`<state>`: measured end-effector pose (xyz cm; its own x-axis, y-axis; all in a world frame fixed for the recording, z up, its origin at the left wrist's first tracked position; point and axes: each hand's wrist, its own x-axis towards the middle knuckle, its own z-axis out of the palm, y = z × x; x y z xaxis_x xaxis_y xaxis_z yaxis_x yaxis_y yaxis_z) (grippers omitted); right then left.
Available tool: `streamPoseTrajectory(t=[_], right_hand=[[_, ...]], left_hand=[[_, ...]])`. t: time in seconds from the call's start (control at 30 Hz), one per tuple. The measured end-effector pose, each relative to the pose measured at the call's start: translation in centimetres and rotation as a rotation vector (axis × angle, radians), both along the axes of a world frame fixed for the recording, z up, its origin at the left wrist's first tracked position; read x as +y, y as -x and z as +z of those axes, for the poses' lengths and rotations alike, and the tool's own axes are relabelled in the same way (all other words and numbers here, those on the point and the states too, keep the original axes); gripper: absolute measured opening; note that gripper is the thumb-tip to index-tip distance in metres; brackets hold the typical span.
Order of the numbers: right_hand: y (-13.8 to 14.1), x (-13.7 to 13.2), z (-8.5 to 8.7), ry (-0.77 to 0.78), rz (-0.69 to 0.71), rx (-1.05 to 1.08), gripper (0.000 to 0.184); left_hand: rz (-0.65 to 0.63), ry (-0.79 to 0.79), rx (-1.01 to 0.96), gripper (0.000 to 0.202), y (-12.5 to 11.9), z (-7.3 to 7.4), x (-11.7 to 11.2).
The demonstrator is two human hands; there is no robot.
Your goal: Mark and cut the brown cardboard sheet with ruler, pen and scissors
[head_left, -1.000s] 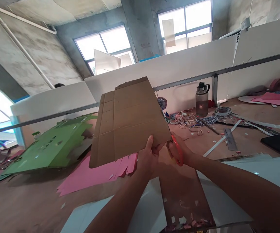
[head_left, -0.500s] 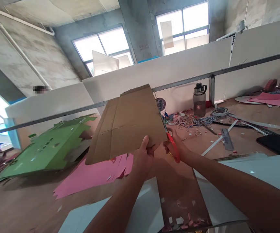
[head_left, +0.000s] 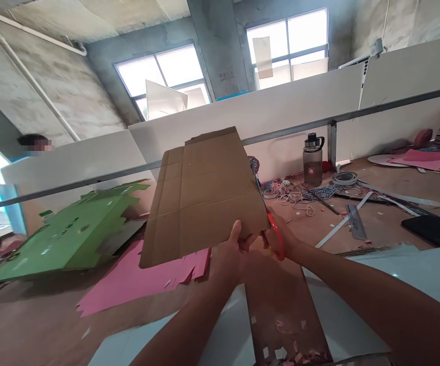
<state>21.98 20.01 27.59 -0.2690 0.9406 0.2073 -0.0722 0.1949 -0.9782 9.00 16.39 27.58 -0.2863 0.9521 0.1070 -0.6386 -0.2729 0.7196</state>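
Observation:
A creased sheet of brown cardboard (head_left: 208, 188) is held up in front of me, tilted above the table. My left hand (head_left: 237, 249) grips its lower edge, the thumb lying on the near face and the other fingers behind. My right hand (head_left: 281, 236) is closed around the handles of red-handled scissors (head_left: 276, 236) at the cardboard's right edge. Most of the blades are hidden behind the sheet, so I cannot tell how far apart they are. Pink sheets (head_left: 128, 282) lie under the cardboard's lower left.
Green cut sheets (head_left: 67, 234) are piled at the left. A water bottle (head_left: 313, 162), tangled cords (head_left: 286, 190), a metal ruler (head_left: 356, 222), a roll of tape (head_left: 344, 178) and a black phone (head_left: 435, 231) lie to the right. Behind the table runs a metal rail (head_left: 288, 131). A person's head shows far left.
The cardboard and both hands have shifted slightly lower, with the scissors a little to the right. The person in the background has moved left and shows more.

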Motion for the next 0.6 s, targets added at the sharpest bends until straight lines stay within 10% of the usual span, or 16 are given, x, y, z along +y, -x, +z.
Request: streamPoseTrajectory(t=[0.6], right_hand=[[-1.1,0.6,1.1,0.011,-0.121,0.028,0.023]], left_hand=[[-0.028,-0.001,-0.101,0.032,2.5,4.0,-1.2]])
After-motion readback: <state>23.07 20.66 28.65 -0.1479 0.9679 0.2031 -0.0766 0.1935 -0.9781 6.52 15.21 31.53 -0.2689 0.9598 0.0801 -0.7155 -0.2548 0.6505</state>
